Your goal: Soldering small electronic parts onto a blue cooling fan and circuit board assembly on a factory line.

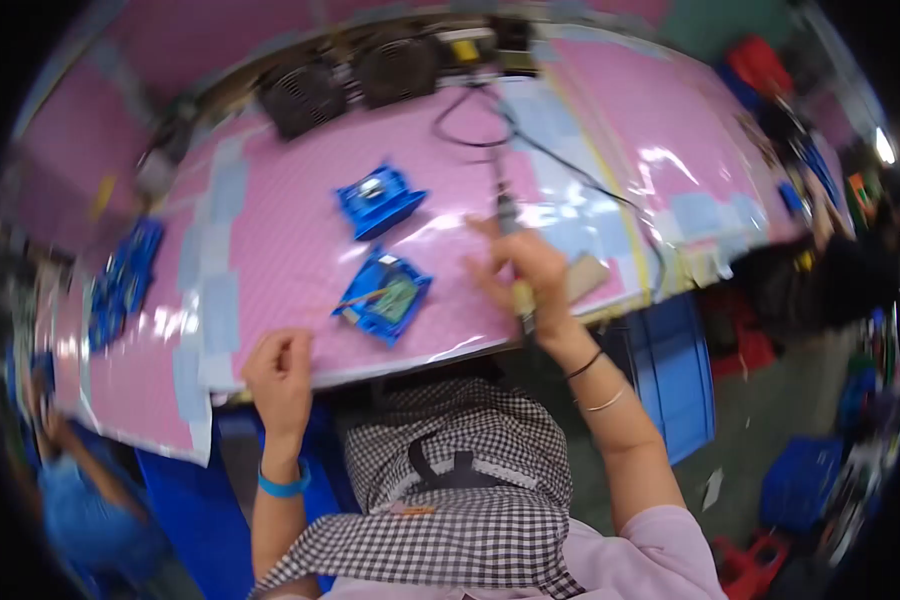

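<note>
My right hand (532,272) is closed around a slim dark tool (508,215) with a thin tip pointing away from me, like a soldering iron; motion blurs it. My left hand (280,368) rests at the table's front edge, fingers curled together; whether anything is in them is hidden. Between my hands, nearer the left, lies a blue plastic housing (384,328) with a green circuit board (398,297) and a thin orange strip or wire (362,301). Beyond it a second blue housing (378,202) holds something shiny.
Two dark fan-like boxes (395,68) stand along the back. A black cable (580,178) loops across the pink-covered table (300,200). More blue housings (125,280) lie at left, and a tan block (585,277) beside my right hand. Other people work at both sides.
</note>
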Action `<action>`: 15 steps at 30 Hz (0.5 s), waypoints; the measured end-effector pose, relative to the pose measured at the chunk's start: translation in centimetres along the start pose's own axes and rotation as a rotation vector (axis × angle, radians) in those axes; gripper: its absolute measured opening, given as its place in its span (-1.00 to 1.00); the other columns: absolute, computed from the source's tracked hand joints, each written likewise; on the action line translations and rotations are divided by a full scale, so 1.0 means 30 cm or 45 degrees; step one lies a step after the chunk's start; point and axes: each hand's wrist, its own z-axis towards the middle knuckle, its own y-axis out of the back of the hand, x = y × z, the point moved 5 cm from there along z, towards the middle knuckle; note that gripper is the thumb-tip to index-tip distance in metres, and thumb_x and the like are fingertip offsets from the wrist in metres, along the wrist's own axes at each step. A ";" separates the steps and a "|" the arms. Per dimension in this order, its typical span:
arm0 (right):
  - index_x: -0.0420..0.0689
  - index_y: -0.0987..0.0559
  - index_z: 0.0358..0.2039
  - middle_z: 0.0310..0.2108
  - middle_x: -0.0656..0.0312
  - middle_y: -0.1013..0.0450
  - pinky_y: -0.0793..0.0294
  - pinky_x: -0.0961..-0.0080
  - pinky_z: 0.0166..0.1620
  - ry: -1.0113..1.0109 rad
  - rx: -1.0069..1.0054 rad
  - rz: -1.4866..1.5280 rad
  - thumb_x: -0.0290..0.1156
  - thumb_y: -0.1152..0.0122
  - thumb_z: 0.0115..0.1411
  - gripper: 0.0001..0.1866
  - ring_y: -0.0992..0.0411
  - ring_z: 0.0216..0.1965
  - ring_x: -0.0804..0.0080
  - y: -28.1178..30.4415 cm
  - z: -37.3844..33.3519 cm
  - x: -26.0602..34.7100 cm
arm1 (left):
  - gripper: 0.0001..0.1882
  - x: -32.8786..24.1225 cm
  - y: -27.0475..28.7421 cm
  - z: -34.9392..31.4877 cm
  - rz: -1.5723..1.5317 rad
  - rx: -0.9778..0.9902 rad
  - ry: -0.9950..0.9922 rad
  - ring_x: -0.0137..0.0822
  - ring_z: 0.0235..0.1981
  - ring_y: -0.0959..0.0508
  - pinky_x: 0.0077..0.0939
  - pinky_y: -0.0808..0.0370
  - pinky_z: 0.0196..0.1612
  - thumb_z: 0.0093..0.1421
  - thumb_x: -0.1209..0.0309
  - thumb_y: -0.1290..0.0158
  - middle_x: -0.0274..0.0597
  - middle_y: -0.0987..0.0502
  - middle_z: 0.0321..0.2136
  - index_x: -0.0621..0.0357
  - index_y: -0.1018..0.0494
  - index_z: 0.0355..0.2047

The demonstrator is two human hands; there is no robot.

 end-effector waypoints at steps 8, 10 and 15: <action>-0.16 -0.35 -0.49 -0.41 0.11 -0.51 -0.44 0.38 -0.07 0.216 0.381 0.146 -0.60 -0.25 -0.08 -0.77 -0.47 -0.29 0.21 -0.272 0.217 -0.109 | -0.73 -0.157 -0.019 0.065 0.236 -0.054 -0.273 -0.13 -0.64 -0.37 -0.30 -0.29 -0.52 0.04 0.35 -0.24 -0.10 -0.47 -0.62 0.29 -0.46 -0.60; -0.16 -0.40 -0.47 -0.42 0.12 -0.45 -0.40 0.26 -0.08 0.218 0.157 0.349 -0.53 -0.17 -0.11 -0.84 -0.43 -0.27 0.14 -0.159 0.180 -0.119 | -0.72 -0.175 -0.122 0.087 0.367 0.178 -0.299 -0.16 -0.65 -0.33 -0.27 -0.26 -0.52 0.05 0.30 -0.22 -0.03 -0.45 -0.62 0.30 -0.47 -0.54; -0.22 -0.49 -0.44 -0.50 0.04 -0.44 -0.41 0.35 -0.32 -0.115 0.269 0.865 -0.27 0.08 0.21 -0.71 -0.44 -0.43 0.22 -0.387 0.176 -0.116 | -0.58 0.109 -0.014 -0.010 0.297 -0.178 -0.276 -0.42 -0.66 -0.29 -0.34 -0.13 -0.62 0.18 0.26 -0.14 -0.20 -0.33 -0.75 0.31 -0.38 -0.68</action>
